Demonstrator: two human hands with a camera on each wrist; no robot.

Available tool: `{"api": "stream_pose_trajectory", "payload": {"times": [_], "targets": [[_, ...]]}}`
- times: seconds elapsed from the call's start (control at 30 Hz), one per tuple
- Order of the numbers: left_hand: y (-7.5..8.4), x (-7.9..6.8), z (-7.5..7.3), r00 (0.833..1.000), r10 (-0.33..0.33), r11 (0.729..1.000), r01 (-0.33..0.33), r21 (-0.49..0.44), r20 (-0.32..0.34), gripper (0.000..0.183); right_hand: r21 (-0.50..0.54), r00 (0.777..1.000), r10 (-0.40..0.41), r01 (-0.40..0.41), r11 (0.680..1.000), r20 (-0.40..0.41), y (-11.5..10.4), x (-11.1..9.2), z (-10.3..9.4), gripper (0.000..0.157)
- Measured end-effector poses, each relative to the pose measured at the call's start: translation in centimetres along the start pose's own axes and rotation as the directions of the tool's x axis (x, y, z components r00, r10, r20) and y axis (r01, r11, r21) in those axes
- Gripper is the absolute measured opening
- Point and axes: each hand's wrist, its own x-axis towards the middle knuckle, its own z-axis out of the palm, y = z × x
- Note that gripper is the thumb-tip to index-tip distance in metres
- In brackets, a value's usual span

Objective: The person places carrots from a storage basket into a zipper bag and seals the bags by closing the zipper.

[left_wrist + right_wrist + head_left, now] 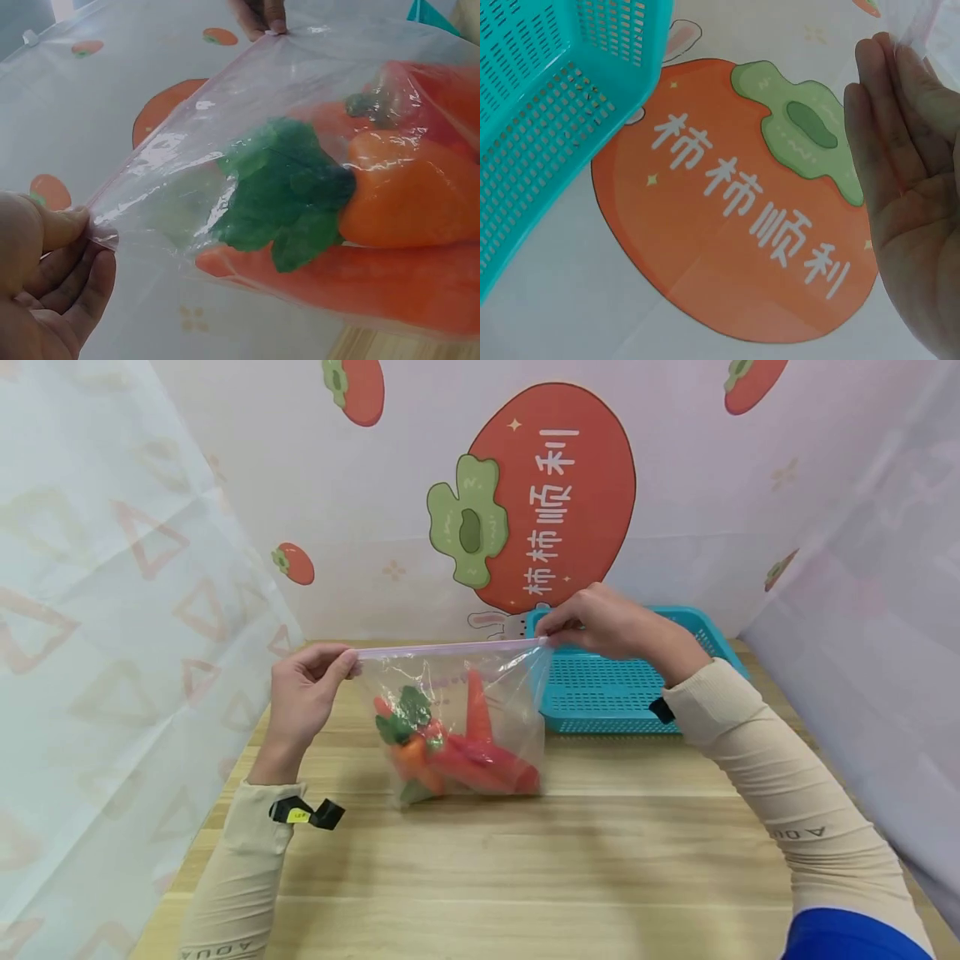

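A clear zip bag [517, 689] with a pinkish strip along its top is stretched between both hands. My left hand [306, 693] pinches its upper left corner between thumb and fingers, and my right hand [600, 622] pinches the upper right corner. Inside lie vegetable-shaped pieces: a long orange-red carrot shape [477, 710] standing up, red pieces [487, 764] lying low, and an orange pepper-like piece [412, 191] beside green leaves [281, 187]. The bag's top edge runs nearly level, its bottom close over the table.
A blue plastic basket [615, 724] with perforated walls stands at the back right, partly behind my right hand and forearm. The wooden table [487, 868] extends toward me. Printed cloth walls [405, 485] enclose the back and both sides.
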Motion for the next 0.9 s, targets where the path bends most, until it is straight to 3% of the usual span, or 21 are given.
{"api": "stream_pose_trajectory", "payload": {"times": [0.27,0.5,0.57,0.67,0.77,0.9], "targets": [[-1.3,0.9,0.1,0.998,-0.066,0.998,0.066,0.01,0.001,0.024,0.044,0.992,0.103,-0.101,0.994,-0.07,1.1,1.1,1.9,0.029],[-3.4,3.0,1.2,0.983,-0.17,0.985,0.171,-0.008,0.07,0.034,0.094,0.963,0.245,-0.236,0.967,-0.108,3.0,1.8,3.4,0.032],[-3.9,3.5,1.3,0.977,-0.196,0.98,0.193,0.052,0.077,0.035,0.101,0.96,0.258,-0.247,0.964,-0.112,3.5,2.0,3.9,0.034],[-4.7,4.0,1.4,0.97,-0.222,0.956,0.196,0.216,0.101,0.039,0.057,0.962,0.241,-0.235,0.97,-0.127,4.2,2.2,4.7,0.039],[-5.3,4.0,1.3,0.961,-0.236,0.919,0.172,0.356,0.146,0.045,-0.005,0.965,0.221,-0.224,0.975,-0.138,4.8,2.2,5.4,0.042],[-6.0,3.2,1.2,0.95,-0.234,0.879,0.118,0.461,0.205,0.05,-0.027,0.96,0.257,-0.261,0.965,-0.109,5.1,1.4,5.9,0.036]]}}
